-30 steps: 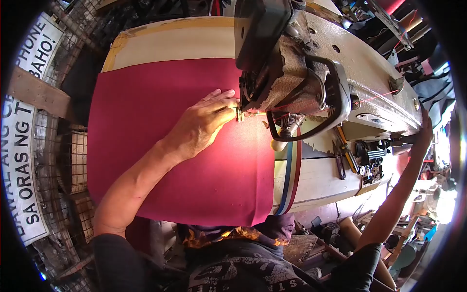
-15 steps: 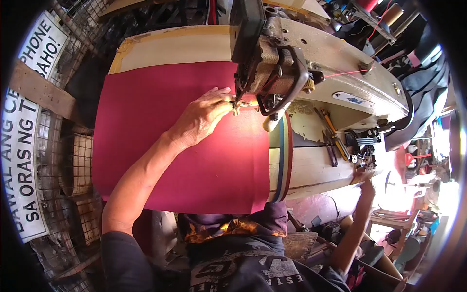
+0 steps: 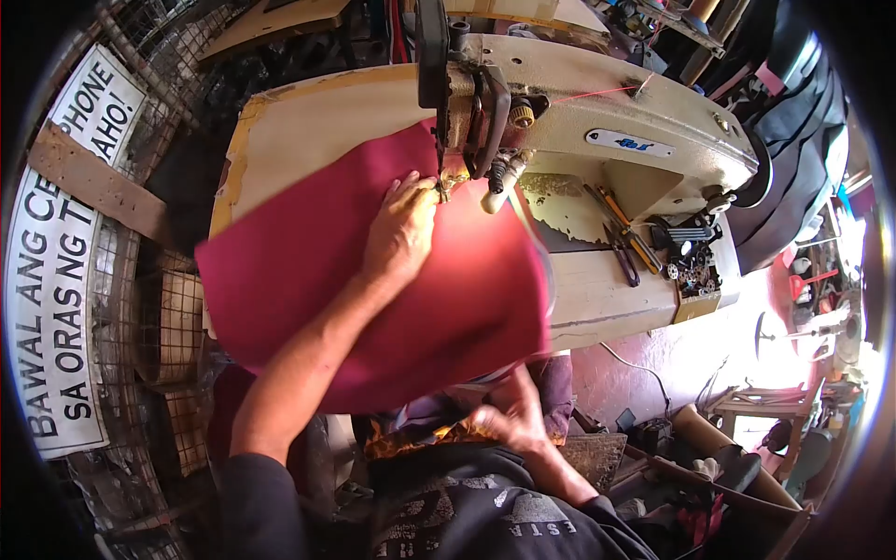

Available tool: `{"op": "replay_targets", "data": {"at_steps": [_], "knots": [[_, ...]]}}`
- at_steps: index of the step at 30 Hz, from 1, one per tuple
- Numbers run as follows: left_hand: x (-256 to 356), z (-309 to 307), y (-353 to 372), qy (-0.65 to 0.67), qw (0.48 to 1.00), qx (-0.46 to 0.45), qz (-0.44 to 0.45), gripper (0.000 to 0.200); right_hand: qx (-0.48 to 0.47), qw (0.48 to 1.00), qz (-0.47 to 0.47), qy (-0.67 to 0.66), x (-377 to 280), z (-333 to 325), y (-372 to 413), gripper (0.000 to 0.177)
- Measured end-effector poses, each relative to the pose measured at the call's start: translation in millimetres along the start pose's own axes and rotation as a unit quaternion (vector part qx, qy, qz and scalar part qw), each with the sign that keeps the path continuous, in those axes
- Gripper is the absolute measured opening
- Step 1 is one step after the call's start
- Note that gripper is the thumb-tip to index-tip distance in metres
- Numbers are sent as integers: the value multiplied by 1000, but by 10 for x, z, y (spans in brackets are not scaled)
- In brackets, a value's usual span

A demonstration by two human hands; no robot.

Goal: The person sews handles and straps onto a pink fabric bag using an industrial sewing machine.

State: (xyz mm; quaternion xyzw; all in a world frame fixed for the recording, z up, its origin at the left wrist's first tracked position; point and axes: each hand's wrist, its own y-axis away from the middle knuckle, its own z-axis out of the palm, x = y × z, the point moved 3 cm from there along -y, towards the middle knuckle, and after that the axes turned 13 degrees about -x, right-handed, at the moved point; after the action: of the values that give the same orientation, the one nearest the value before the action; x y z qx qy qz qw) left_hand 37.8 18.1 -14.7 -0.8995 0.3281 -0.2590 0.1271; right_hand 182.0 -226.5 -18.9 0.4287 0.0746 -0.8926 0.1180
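Observation:
A maroon sheet of fabric or vinyl (image 3: 308, 252) lies turned at a slant on the sewing machine's bed, its front part hanging past the table edge. My left hand (image 3: 403, 233) rests on it, fingers stretched out flat beside the presser foot (image 3: 444, 190). Under the front edge of the sheet is my right hand (image 3: 518, 420), slightly blurred, thumb spread away from the fingers. The fingertips of that hand are partly hidden by the sheet. The sewing machine (image 3: 569, 103) stands over the sheet, with red thread (image 3: 593, 94) running along its arm.
Scissors (image 3: 621, 247) and a yellow-handled tool (image 3: 635, 233) lie on the machine bed. Small metal parts (image 3: 691, 275) fill a tray at its right end. On the left, a wire grid (image 3: 177, 322) carries a lettered sign (image 3: 56, 327). Clutter lies on the floor at right.
The maroon sheet has turned, its left side swinging toward me and its back edge now slanted. My right hand has come from the table's right end to the sheet's front edge.

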Motion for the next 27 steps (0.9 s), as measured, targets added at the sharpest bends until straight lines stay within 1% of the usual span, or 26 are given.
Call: {"op": "replay_targets", "data": {"at_steps": [1,2,3,4,5,6,7,8,9,10,12,13,15,16,18,19,20,21,22,24,25,26,27], "knots": [[140,27,24,-40,998,18,-36,23,90,988,48,114,-209,-51,-36,87],[267,108,31,-83,992,47,-79,27,159,968,22,195,-311,-148,-132,85],[390,153,35,-119,987,42,-105,32,174,903,-39,390,-452,-283,-228,83],[470,159,54,-154,979,36,-130,37,210,842,-37,496,-747,-199,-382,83],[518,124,87,-160,976,9,-145,38,222,800,-24,557,-879,-381,-516,76],[578,64,101,-166,973,-19,-159,39,220,794,-37,566,-1034,-623,-674,68],[622,10,93,-172,969,-45,-173,40,219,701,-109,669,-1295,-710,-823,62],[634,-58,80,-152,971,-69,-169,41,217,714,-130,653,-1525,-872,-945,61],[612,-141,90,-131,973,-94,-165,41,197,691,-157,677,-1780,-963,-1070,64],[571,-184,125,-110,973,-120,-161,42,196,747,-111,625,-1901,-962,-1191,67],[505,-247,201,-98,984,-95,-117,45,169,665,-28,726,-1846,-1320,-1373,69],[478,-272,231,-91,987,-86,-102,46,182,648,-1,740,-1824,-1428,-1384,69],[468,-257,258,-84,990,-73,-87,48,202,610,55,764,-1784,-1431,-1389,70],[469,-245,270,-85,990,-69,-87,48,218,522,16,825,-1760,-1358,-1363,69],[467,-235,285,-87,990,-66,-85,50,243,329,-62,911,-1649,-986,-1302,68],[469,-236,287,-92,990,-72,-83,50,230,331,-86,911,-1571,-840,-1307,63],[474,-244,287,-97,989,-78,-81,51,169,383,-148,896,-1463,-773,-1308,58],[476,-247,288,-102,988,-84,-79,51,85,437,-171,879,-1326,-645,-1358,44],[475,-246,290,-101,988,-83,-78,51,-2,525,-146,838,-1125,-797,-1404,33],[478,-246,288,-98,989,-82,-74,50,-131,570,-204,785,-914,-506,-1659,26],[477,-252,289,-91,989,-86,-81,49,-149,575,-205,778,-870,-421,-1764,26],[481,-259,297,-85,988,-89,-90,49,-179,575,-149,784,-776,-449,-1878,29],[475,-272,307,-79,988,-92,-99,48,-182,558,-131,799,-734,-454,-1932,33]]}}
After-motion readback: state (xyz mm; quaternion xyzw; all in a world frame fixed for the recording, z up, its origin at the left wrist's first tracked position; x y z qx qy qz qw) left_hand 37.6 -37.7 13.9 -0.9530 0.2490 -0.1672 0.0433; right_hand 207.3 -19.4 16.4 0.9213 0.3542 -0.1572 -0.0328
